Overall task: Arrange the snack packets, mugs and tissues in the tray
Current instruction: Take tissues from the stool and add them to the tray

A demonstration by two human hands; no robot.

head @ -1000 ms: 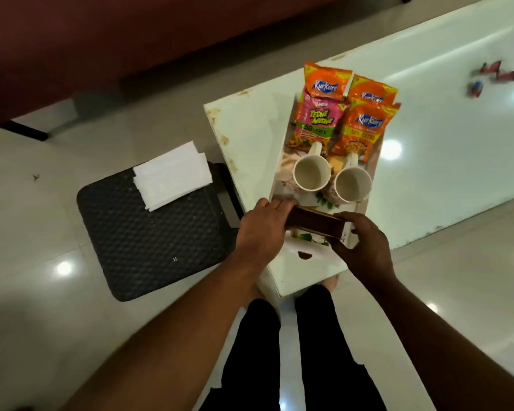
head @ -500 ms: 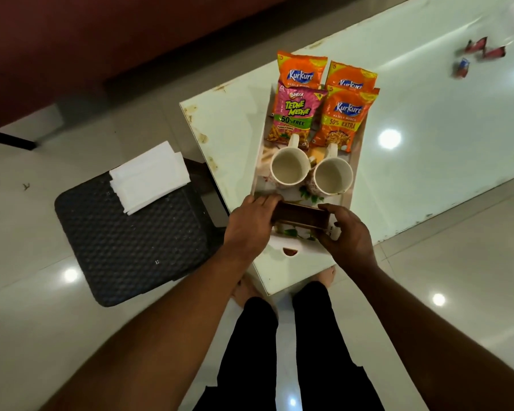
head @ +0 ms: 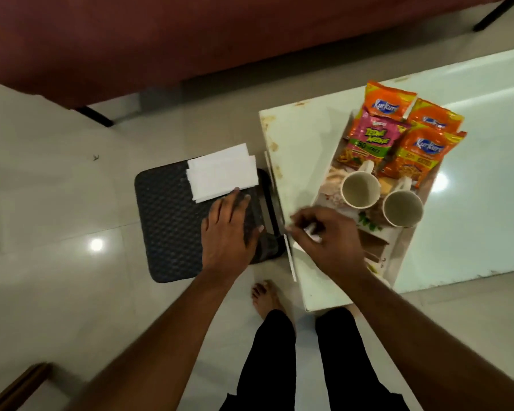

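Pale glossy floor tiles underfoot, and the action is low. Nearest, the left hand (head: 227,232) lies flat and open on the dark stool (head: 172,221), holding nothing, fingertips just touching the near edge of the tissues (head: 222,172), whose long side runs left to right straight ahead of it. The right hand (head: 324,235) hovers over the worktop (head: 297,143), loosely curled, possibly pinching something white. Beyond, the tray (head: 398,247) carries both mugs (head: 360,189) and the snack packets (head: 398,134).

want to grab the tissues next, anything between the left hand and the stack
Nothing visible. The left hand lies open on the black stool, fingertips at the near edge of the tissues; only bare stool surface lies around them.
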